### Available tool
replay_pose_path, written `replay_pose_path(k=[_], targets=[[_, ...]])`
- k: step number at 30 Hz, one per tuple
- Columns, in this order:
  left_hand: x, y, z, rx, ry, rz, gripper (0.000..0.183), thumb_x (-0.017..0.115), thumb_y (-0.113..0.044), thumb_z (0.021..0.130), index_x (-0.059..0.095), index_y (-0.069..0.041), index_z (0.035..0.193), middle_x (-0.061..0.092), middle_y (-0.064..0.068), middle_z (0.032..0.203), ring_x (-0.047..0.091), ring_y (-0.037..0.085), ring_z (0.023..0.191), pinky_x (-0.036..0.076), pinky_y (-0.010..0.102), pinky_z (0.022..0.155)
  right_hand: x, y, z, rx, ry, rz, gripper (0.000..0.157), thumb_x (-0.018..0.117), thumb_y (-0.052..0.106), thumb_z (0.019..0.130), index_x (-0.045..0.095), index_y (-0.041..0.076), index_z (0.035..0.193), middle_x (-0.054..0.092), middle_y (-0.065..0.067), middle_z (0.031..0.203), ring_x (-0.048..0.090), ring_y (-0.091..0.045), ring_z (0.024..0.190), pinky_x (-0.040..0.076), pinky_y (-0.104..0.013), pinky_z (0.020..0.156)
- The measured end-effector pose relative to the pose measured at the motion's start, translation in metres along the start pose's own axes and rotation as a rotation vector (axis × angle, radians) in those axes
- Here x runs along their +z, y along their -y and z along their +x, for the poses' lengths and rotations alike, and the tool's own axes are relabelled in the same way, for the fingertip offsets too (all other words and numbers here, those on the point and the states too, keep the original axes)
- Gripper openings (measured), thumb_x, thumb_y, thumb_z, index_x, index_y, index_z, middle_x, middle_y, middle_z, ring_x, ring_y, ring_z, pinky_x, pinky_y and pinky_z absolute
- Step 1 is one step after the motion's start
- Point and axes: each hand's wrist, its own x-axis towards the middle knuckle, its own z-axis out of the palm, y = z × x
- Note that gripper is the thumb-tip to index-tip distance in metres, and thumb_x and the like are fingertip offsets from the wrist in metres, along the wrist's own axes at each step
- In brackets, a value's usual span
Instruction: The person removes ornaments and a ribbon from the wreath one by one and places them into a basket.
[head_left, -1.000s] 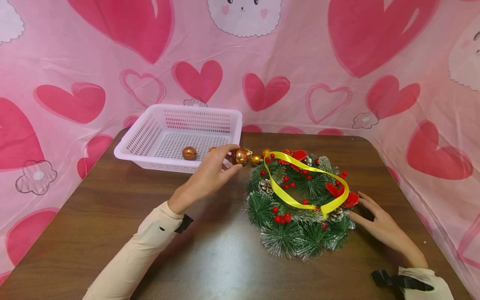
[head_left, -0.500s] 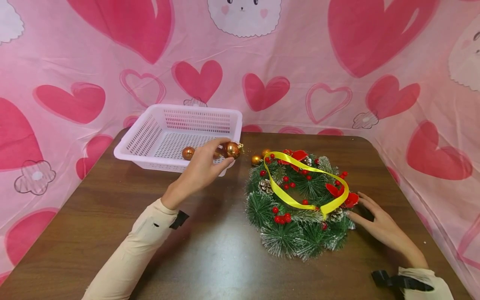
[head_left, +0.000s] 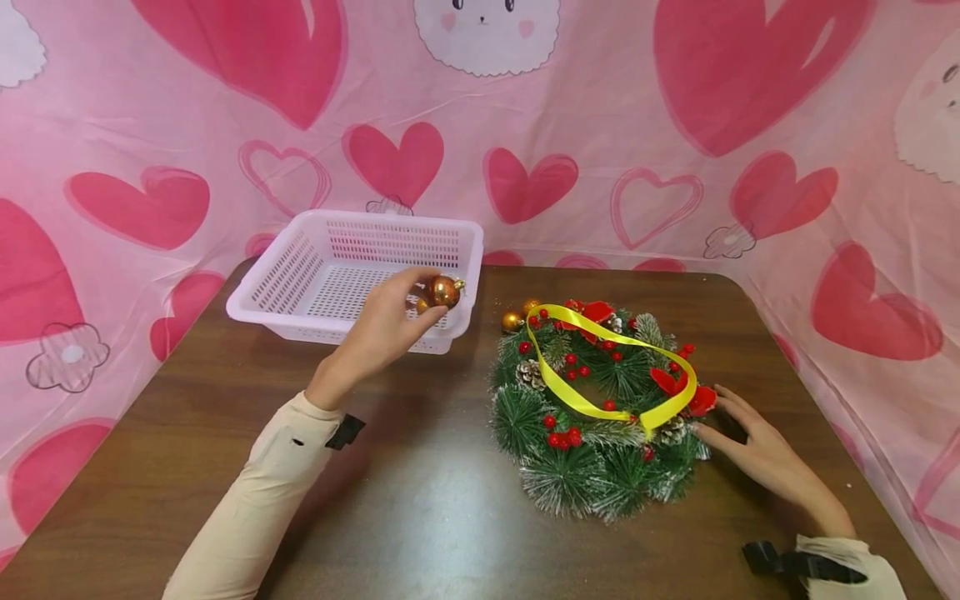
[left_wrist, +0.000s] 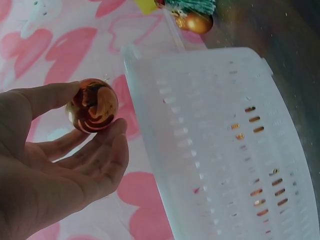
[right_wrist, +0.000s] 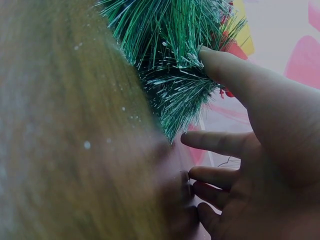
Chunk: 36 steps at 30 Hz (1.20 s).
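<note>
My left hand [head_left: 378,329] pinches a shiny copper-gold Christmas bauble [head_left: 445,291] over the right part of the white plastic basket [head_left: 258,315]. In the left wrist view this bauble [left_wrist: 92,106] sits between thumb and fingertips, above the basket's rim. Another bauble [head_left: 422,306] shows behind the thumb, inside the basket. My right hand [head_left: 765,450] is at the right edge of a green wreath [head_left: 577,479] with red berries, pinecones and a yellow ribbon [head_left: 577,400]. In the right wrist view the thumb touches the needles [right_wrist: 175,90], while the other fingers lie relaxed.
Two small gold baubles [head_left: 512,322] lie on the brown wooden table [head_left: 420,517] at the wreath's far left edge. A pink heart-patterned cloth [head_left: 525,108] hangs behind the table and along its sides.
My left hand has carried the bauble leftward from beside the wreath to over the basket. The right hand and the wreath have stayed in place.
</note>
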Motion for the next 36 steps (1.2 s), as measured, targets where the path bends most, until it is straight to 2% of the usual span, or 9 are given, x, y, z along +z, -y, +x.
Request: replay_pose_path(k=[19, 30, 36], targets=[[-0.012, 0.024, 0.005, -0.134, 0.051, -0.013, 0.048, 0.083, -0.018, 0.082, 0.063, -0.002, 0.123, 0.068, 0.013, 0.109, 0.066, 0.028, 0.093, 0.053, 0.048, 0.084, 0.001, 0.001, 0.0, 0.0, -0.01, 0.013, 0.078, 0.061, 0.043, 0.097, 0.033, -0.011, 0.147, 0.017, -0.03, 0.159, 0.019, -0.059, 0.139, 0.023, -0.079, 0.096], [-0.013, 0.041, 0.006, -0.114, 0.093, 0.019, 0.044, 0.078, -0.007, 0.083, 0.06, 0.003, 0.123, 0.066, 0.019, 0.114, 0.065, 0.032, 0.095, 0.055, 0.047, 0.079, -0.001, 0.001, -0.001, 0.011, -0.001, 0.008, 0.08, 0.06, 0.043, 0.097, 0.031, -0.014, 0.146, 0.016, -0.031, 0.159, 0.018, -0.059, 0.139, 0.022, -0.079, 0.097], [-0.012, 0.051, 0.005, -0.144, 0.116, 0.053, 0.042, 0.078, -0.009, 0.084, 0.062, 0.001, 0.121, 0.066, 0.018, 0.11, 0.063, 0.032, 0.095, 0.052, 0.046, 0.083, 0.0, 0.001, 0.0, 0.008, -0.003, 0.007, 0.081, 0.061, 0.043, 0.097, 0.031, -0.015, 0.146, 0.016, -0.031, 0.159, 0.018, -0.058, 0.139, 0.022, -0.079, 0.097]])
